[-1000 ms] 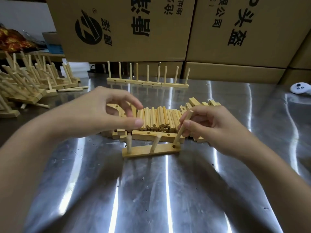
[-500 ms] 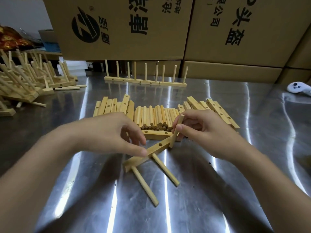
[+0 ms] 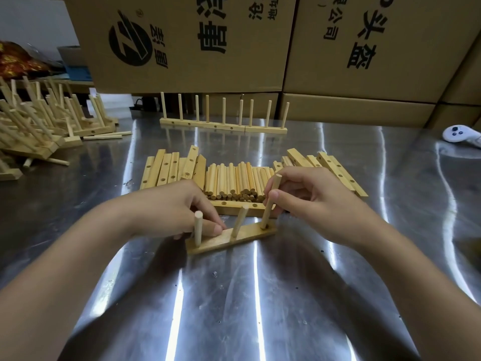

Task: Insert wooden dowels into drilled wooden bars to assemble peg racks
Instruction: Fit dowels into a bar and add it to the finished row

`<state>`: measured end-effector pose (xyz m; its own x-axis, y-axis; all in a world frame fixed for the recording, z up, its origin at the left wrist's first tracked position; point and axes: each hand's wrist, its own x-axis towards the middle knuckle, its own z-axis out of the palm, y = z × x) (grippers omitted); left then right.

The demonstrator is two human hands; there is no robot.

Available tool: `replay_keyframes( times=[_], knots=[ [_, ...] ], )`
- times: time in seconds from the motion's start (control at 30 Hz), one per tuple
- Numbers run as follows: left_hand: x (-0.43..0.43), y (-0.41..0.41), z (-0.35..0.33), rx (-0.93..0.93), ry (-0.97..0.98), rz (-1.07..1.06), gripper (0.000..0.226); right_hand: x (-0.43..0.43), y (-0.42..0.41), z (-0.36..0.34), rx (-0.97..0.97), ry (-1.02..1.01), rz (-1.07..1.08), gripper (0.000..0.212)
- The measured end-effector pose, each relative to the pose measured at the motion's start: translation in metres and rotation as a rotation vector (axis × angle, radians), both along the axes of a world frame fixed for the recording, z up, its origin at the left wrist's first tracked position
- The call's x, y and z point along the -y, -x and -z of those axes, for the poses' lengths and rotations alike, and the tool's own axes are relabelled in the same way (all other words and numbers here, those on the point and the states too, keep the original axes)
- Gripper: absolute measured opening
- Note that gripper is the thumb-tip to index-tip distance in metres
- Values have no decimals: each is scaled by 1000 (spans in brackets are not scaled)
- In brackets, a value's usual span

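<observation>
A short drilled wooden bar [image 3: 250, 235] lies flat on the steel table [image 3: 234, 308] with three dowels standing in it. My right hand [image 3: 307, 201] pinches the rightmost dowel [image 3: 270, 204], whose foot sits in the bar's right-end hole. My left hand [image 3: 171, 209] holds the bar's left part, thumb pressed on its top between the left dowel [image 3: 198, 227] and the middle dowel [image 3: 240, 220]. Behind the hands lies a pile of loose dowels [image 3: 234, 183], with undrilled-looking ends toward me, and a drilled bar [image 3: 234, 205] in front of it.
Loose drilled bars lie left [image 3: 169, 169] and right [image 3: 335, 170] of the dowel pile. Finished racks [image 3: 223, 126] stand at the back, and a heap of racks [image 3: 39, 126] sits at the far left. Cardboard boxes [image 3: 286, 48] wall the back. A white controller [image 3: 458, 134] rests at far right.
The bar was tipped over half a second ago, its dowels pointing toward me; now it lies flat with all three dowels upright. Both hands stayed on it.
</observation>
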<state>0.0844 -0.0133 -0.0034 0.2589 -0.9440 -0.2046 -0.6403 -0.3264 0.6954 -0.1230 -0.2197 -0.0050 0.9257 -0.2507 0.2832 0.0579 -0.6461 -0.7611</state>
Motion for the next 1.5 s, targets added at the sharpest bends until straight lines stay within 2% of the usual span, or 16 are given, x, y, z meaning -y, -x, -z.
replay_keyframes(
  times=[0.13, 0.23, 0.33, 0.4, 0.5, 0.57, 0.77, 1.07, 1.27, 1.5],
  knots=[
    [-1, -1, -1, -6, -13, -14, 21, 1, -2, 1, -9, -5, 2, 12],
    [-12, -7, -14, -77, -29, -38, 27, 2, -2, 2, -16, -4, 5, 12],
    [-28, -12, -29, -164, -115, 69, 42, 2, -2, 3, -12, 2, 17, 12],
    [-26, -6, -27, -72, -160, 107, 47, 2, -3, 5, -8, 13, 24, 12],
    [-10, 3, -13, 117, -125, 42, 33, 2, -3, 5, 0, 51, 34, 12],
    [-5, 3, -7, 159, -47, -16, 23, 2, -2, 5, 4, 77, 47, 12],
    [1, 5, 2, 137, 89, -120, 16, 5, -1, 2, 5, 173, 75, 12],
    [6, 3, 8, 143, 89, -152, 20, 12, 2, -2, -28, 148, 56, 10],
    [7, 0, 10, 150, 92, -139, 20, 12, 1, -2, -50, -14, 58, 7],
    [8, -3, 12, 145, 102, -135, 19, 11, -1, -1, -31, 101, 92, 12]
  ],
)
